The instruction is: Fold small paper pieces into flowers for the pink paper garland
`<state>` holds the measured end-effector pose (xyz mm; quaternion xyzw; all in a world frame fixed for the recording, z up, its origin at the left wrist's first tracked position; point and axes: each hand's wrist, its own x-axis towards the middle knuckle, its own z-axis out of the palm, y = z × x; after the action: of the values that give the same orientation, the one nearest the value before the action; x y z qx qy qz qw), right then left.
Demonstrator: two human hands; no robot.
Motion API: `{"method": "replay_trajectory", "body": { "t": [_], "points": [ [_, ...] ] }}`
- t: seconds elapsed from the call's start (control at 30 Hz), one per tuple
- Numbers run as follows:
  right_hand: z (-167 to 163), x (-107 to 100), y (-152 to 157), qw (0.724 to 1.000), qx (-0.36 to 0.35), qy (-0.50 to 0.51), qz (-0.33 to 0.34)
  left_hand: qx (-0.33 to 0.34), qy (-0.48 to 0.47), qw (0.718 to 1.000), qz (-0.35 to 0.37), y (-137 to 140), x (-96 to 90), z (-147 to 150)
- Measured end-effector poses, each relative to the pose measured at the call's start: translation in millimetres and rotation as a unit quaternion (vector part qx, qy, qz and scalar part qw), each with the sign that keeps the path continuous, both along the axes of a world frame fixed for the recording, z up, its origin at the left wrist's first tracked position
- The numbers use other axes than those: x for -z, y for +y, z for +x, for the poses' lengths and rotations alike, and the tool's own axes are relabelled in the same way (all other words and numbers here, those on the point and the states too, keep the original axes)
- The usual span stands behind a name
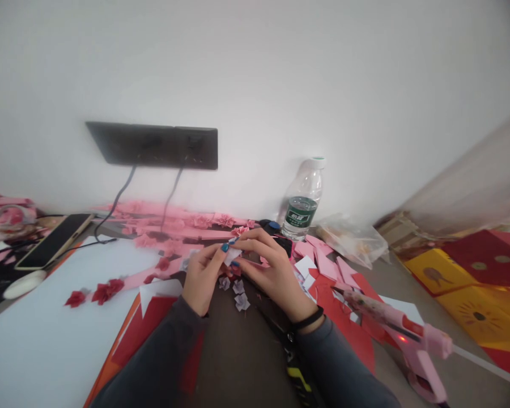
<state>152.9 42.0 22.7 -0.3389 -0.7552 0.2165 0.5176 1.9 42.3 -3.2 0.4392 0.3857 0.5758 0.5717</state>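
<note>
Between my two hands is a small piece of pale paper (230, 258), pinched by the fingertips. My left hand (204, 276) closes on it from the left, thumb on top. From the right, my right hand (272, 272) grips the same piece, its fingers curled over it and partly hiding its shape. Just below lie several small grey-lilac folded paper flowers (240, 299). Pink paper flowers (224, 220) and pink strips lie behind my hands. Red paper flowers (107, 290) rest to the left on a white sheet (38, 340).
A pink glue gun (408, 334) with a lit red light lies at right. Long-nosed pliers (295, 362) sit under my right forearm. A water bottle (302, 198) stands by the wall. A phone (55, 241), cables, red paper (147, 328) and yellow-red boxes (471, 294) surround the work area.
</note>
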Motion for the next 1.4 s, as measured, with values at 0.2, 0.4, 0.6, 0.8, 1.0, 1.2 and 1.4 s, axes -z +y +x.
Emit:
{"method": "replay_trajectory", "body": {
  "t": [0.2, 0.4, 0.6, 0.8, 1.0, 1.2, 1.4],
  "points": [
    [2, 0, 1, 0.999, 0.004, 0.035, -0.003, 0.003, -0.018, 1.0, -0.003, 1, -1.2, 1],
    [1, -3, -1, 0.999, 0.031, 0.031, 0.016, 0.026, -0.031, 0.999, -0.02, -2, -3.3, 2],
    [1, -4, -1, 0.998, 0.039, 0.043, -0.038, 0.033, 0.023, 0.999, 0.019, -3, -4.9, 1],
    [1, -5, -1, 0.998, 0.002, 0.043, -0.049, 0.005, 0.005, 1.0, 0.003, -1, -3.8, -1],
    [0, -6, -1, 0.996, 0.001, 0.06, -0.063, 0.004, 0.046, 0.999, 0.022, -1, -4.5, -2],
    [-1, -7, -1, 0.994, -0.006, 0.068, -0.081, -0.044, 0.191, 0.973, 0.119, -3, -12.0, -7],
    [-2, -6, -1, 0.994, -0.007, 0.054, -0.091, -0.054, 0.233, 0.959, 0.151, -4, -14.4, -7]
  ]
}}
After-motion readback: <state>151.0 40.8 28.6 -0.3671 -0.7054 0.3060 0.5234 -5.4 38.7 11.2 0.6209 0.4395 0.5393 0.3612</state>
